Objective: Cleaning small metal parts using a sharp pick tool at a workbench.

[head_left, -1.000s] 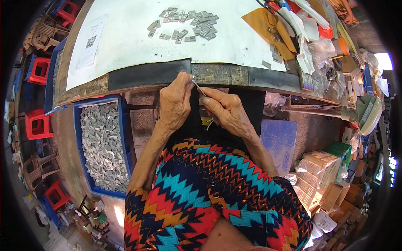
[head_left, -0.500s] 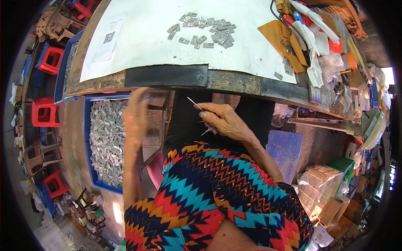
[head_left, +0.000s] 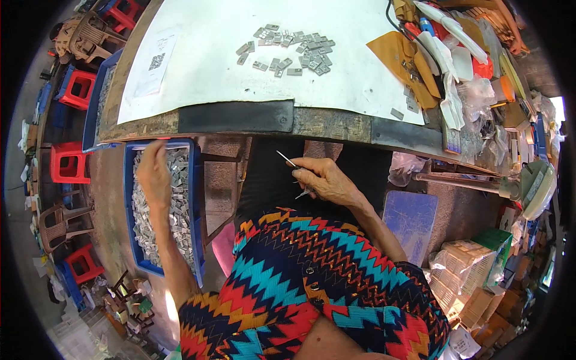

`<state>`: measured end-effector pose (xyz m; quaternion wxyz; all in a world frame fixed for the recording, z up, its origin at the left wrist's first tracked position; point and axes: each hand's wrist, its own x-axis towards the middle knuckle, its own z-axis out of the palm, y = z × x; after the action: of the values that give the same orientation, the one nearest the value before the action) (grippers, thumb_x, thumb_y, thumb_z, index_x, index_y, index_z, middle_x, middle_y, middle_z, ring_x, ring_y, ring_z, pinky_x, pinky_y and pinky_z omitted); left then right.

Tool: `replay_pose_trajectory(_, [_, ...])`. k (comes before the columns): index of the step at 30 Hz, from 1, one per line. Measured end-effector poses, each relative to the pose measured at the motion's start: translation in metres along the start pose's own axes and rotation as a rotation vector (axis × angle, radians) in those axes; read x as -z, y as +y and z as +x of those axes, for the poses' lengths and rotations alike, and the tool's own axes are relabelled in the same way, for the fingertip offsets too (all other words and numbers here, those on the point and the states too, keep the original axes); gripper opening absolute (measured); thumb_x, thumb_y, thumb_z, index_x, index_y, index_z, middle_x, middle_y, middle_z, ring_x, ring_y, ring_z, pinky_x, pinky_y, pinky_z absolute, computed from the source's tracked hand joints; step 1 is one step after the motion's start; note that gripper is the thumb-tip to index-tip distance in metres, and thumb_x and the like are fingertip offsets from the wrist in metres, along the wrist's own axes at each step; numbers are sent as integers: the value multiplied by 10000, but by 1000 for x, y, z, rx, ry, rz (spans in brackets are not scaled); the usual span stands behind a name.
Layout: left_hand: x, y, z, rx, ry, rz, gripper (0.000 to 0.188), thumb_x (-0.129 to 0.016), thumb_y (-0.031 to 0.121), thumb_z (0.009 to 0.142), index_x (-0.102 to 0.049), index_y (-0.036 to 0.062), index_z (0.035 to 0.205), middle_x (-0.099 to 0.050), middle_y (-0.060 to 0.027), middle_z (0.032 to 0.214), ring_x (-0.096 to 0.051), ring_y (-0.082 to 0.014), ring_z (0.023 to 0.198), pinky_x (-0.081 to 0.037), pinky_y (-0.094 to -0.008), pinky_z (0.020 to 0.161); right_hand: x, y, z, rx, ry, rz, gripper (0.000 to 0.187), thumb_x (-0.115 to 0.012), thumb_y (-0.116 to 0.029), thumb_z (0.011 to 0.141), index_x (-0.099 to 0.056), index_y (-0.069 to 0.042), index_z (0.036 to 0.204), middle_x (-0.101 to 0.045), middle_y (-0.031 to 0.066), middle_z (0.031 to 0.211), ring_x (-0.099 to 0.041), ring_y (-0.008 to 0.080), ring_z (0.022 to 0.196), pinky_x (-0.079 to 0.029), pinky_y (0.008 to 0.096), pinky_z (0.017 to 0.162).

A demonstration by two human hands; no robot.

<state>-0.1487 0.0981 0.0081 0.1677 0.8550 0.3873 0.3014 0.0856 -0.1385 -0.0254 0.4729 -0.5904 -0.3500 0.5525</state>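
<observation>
My left hand (head_left: 154, 180) is over the blue bin (head_left: 129, 210) on the left, its fingers drawn together. Whatever they may hold is too small to make out. Many small grey rectangular metal pieces (head_left: 180, 210) fill that bin. Above my lap, my right hand (head_left: 327, 180) is closed on a thin metal tool (head_left: 285, 158), whose slim pale end sticks out past the thumb and forefinger. Another thin metal part (head_left: 303, 194) shows below the same fingers; I cannot tell if it belongs to the tool. A loose group of similar grey pieces (head_left: 312, 54) lies on the white-covered table (head_left: 222, 72).
The table's worn front edge (head_left: 333, 124) runs between my hands and the tabletop. Brown envelopes (head_left: 393, 54), plastic bags and tools crowd its right end. A lamp (head_left: 534, 186) juts out at the right. Red stools (head_left: 69, 162) stand at the far left.
My left hand has moved left, from beside the table edge to over the bin of metal pieces. My right hand keeps its hold on the thin tool, almost in place. The view has shifted slightly.
</observation>
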Motion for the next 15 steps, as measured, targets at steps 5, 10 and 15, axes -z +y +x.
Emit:
replay_pose_trajectory(5, [-79,112,65,-139,-276,-323,105,-550,37,813,-590,5,905,-618,-136,843,-600,-226,729,-460,-293,666,8,2,-9,-3,49,31,320,-495,-179,899,-524,-16,1173,-483,-3,632,-446,51,483,-361,196,430])
replay_pose_trajectory(10, [-145,141,95,-422,-246,-268,116,-565,9,754,-596,17,865,-571,-133,795,-565,-310,739,-458,-365,644,9,7,-14,-19,69,55,329,-499,-188,899,-518,-12,1177,-484,-2,634,-445,51,489,-360,196,432])
replay_pose_trajectory(15, [-168,143,98,-506,-268,-55,158,-581,26,760,-616,28,914,-552,-120,835,-552,-297,803,-444,-372,678,16,13,-14,-20,73,94,329,-499,-185,898,-518,-4,1172,-486,-1,635,-438,49,484,-359,195,432])
